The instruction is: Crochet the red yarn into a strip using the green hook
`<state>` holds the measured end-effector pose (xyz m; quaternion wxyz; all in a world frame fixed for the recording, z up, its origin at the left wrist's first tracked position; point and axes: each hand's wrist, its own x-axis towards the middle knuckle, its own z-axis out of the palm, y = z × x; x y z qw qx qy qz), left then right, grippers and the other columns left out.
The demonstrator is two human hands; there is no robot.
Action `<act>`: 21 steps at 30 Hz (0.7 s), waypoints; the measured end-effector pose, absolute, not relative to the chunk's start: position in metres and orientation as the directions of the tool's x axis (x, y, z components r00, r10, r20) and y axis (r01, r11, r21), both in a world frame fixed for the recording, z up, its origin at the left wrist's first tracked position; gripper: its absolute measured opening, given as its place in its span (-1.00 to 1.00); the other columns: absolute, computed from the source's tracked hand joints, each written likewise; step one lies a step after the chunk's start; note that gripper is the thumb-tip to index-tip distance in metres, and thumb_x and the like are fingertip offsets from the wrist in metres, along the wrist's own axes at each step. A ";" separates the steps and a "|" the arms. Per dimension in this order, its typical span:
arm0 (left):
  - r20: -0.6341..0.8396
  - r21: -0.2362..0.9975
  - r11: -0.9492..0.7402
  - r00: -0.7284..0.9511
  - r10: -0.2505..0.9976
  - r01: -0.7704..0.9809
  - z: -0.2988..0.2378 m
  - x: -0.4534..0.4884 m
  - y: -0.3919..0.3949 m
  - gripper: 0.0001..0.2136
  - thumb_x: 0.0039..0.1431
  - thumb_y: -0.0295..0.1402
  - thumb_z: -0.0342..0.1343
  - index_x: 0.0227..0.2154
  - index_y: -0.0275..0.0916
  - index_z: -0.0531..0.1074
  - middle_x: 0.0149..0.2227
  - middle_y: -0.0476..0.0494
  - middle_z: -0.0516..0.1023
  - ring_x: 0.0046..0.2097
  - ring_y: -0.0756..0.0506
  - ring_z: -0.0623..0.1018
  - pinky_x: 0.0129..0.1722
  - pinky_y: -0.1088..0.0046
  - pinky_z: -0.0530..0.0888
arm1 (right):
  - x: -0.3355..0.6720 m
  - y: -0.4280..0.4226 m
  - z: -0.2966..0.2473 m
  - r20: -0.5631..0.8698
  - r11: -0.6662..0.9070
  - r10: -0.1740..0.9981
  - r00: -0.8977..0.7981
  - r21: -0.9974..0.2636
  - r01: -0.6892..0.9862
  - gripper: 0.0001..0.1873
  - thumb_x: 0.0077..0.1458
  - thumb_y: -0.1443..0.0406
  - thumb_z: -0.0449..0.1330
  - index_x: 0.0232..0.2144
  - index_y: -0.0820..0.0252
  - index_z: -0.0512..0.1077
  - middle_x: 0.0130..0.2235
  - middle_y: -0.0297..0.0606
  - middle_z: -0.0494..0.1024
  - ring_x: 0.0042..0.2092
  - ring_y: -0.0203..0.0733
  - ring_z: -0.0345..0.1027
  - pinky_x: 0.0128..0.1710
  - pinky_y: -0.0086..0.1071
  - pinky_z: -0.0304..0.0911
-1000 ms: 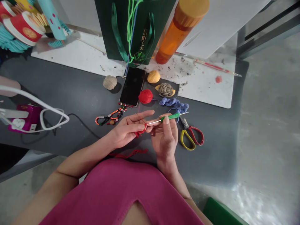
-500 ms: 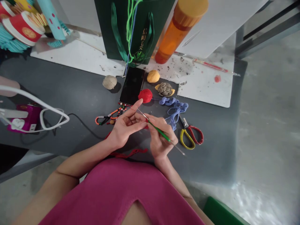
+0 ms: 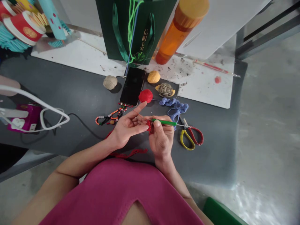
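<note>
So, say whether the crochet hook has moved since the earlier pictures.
Yes, downward: the crochet hook has swung lower, its metal end now reaching the blades of the scissors rather than pointing above them.

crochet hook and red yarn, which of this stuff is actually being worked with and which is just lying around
In use:
- green-handled crochet hook, in the right hand
- red crocheted piece, at the left hand's fingertips

Lying about:
- red yarn ball
- blue crocheted strip
- scissors
- phone
- bead string
</note>
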<state>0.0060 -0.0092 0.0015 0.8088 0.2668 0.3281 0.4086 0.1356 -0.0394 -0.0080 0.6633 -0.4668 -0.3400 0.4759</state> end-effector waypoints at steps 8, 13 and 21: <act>-0.336 0.710 0.531 0.440 0.833 -0.463 0.005 0.006 -0.009 -0.27 -0.02 -0.45 0.51 0.28 -0.03 0.52 -0.36 0.10 0.55 -0.29 0.07 0.50 -0.17 0.52 0.47 | 0.133 -0.039 -0.010 -0.007 0.102 0.951 0.310 -0.938 -0.332 -0.81 0.19 0.07 0.40 -0.27 -0.02 0.55 -0.39 -0.41 0.73 -0.34 -0.16 0.69 -0.25 -0.22 0.64; -0.335 0.705 0.533 0.443 0.832 -0.468 0.005 0.007 -0.009 -0.24 -0.05 -0.47 0.52 0.28 -0.02 0.52 -0.37 0.12 0.54 -0.30 0.10 0.49 -0.17 0.55 0.47 | 0.133 -0.040 -0.011 -0.032 0.084 0.944 0.327 -0.938 -0.336 -0.78 0.15 0.05 0.42 -0.30 -0.01 0.57 -0.41 -0.40 0.71 -0.39 -0.19 0.64 -0.34 -0.28 0.58; -0.354 0.698 0.547 0.442 0.824 -0.462 0.004 0.007 -0.009 -0.22 -0.05 -0.44 0.52 0.30 -0.02 0.49 -0.35 0.13 0.56 -0.29 0.10 0.52 -0.12 0.54 0.49 | 0.132 -0.041 -0.006 -0.143 0.006 0.933 0.332 -0.912 -0.409 -0.76 0.07 0.05 0.49 -0.34 -0.01 0.61 -0.38 -0.42 0.72 -0.39 -0.24 0.61 -0.32 -0.33 0.56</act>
